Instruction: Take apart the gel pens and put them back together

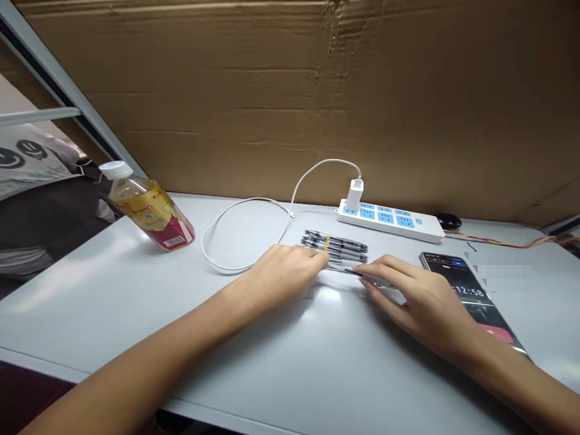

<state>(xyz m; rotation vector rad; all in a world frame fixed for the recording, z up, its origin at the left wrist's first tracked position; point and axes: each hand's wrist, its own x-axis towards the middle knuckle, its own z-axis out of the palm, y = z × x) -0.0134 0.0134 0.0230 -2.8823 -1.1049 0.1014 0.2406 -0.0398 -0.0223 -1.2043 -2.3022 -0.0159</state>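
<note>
Just in front of a row of several gel pens [335, 241], both my hands meet over the desk. My left hand [290, 267] is closed, its fingertips pinching one end of a slim clear pen part [338, 266]. At the other end, the thumb and fingers of my right hand [410, 293] pinch a thin piece with a dark tip [353, 272]. Part of this piece runs back under my right palm, so I cannot tell whether the two parts are joined. The pens in the row lie side by side, with clear barrels and grey grips.
Behind the pens, a white power strip [392, 223] holds a charger [354, 194] with a looped white cable [222, 266]. A bottle [156, 208] stands at left. The phone [471, 296] lies beside my right hand, near a black mouse-like object [448, 221]. Cardboard [272, 90] walls the back.
</note>
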